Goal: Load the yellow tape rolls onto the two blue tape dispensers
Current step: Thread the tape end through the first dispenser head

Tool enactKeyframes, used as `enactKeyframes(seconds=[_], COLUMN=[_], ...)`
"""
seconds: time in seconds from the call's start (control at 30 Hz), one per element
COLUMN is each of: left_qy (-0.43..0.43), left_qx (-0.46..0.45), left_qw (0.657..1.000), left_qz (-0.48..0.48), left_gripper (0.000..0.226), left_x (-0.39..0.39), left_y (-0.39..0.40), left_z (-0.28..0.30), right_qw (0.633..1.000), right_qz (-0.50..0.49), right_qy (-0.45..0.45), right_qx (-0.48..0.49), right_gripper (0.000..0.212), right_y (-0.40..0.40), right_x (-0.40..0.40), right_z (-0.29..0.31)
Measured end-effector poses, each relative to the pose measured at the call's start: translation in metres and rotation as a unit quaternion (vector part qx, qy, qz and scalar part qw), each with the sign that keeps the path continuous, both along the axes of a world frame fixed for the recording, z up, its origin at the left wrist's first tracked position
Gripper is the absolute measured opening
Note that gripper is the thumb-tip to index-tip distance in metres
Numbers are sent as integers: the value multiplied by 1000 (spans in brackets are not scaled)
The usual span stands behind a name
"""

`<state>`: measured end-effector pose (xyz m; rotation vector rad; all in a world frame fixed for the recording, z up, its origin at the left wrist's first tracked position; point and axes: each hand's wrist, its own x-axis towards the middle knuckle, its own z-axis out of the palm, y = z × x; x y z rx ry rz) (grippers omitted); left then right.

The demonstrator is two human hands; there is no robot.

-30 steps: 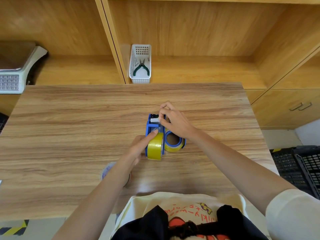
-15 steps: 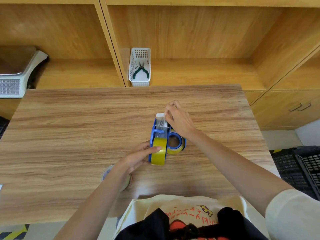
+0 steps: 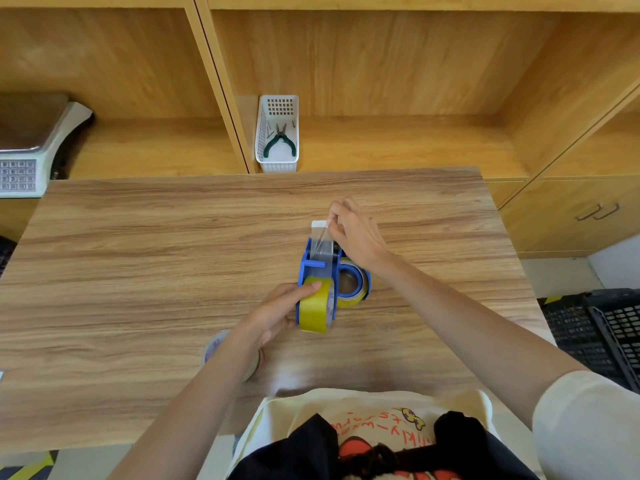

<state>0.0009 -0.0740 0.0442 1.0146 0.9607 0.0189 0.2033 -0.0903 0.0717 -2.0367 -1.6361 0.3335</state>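
A blue tape dispenser [image 3: 305,265] stands upright mid-table with a yellow tape roll [image 3: 314,308] seated in it. My left hand [image 3: 277,313] grips the dispenser's left side, thumb on the roll. My right hand [image 3: 354,233] pinches the white-tipped tape end [image 3: 320,237], drawn up and away over the dispenser's front. Just right of it lies a second blue dispenser [image 3: 354,278] on its side, with a yellow roll around its hub. Another tape roll [image 3: 214,346] lies mostly hidden under my left forearm.
The wooden table [image 3: 138,271] has shelving behind it. A white basket [image 3: 277,157] with green-handled pliers stands at the far edge. A weighing scale [image 3: 24,157] sits at far left. Black crates [image 3: 595,327] lie on the floor at right.
My right hand has pulled the tape end out from the dispenser's front, up and away from me. My left hand shifted from pressing the roll's top to gripping the dispenser's side.
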Motion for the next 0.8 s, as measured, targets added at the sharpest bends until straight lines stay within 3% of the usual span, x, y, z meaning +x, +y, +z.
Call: enactKeyframes(seconds=[0.1, 0.37, 0.57, 0.67, 0.8], left_qy=[-9, -54, -58, -64, -65], left_qx=[6, -7, 26, 41, 55], left_qw=[1000, 998, 997, 996, 995], left_qz=[-17, -44, -45, -48, -48], left_gripper=[24, 42, 43, 46, 21], left_x=[-5, -13, -16, -17, -15], left_y=[-1, -2, -3, -3, -2], left_z=[-1, -4, -1, 2, 5], right_qw=[999, 990, 956, 950, 941], right_qz=[-37, -86, -89, -73, -39], right_qy=[31, 106, 254, 254, 236], right_qx=[-10, -34, -115, -165, -237], right_gripper=[15, 18, 25, 21, 15], right_y=[1, 6, 11, 9, 9], right_x=[4, 8, 23, 29, 31], right_z=[0, 2, 1, 1, -2])
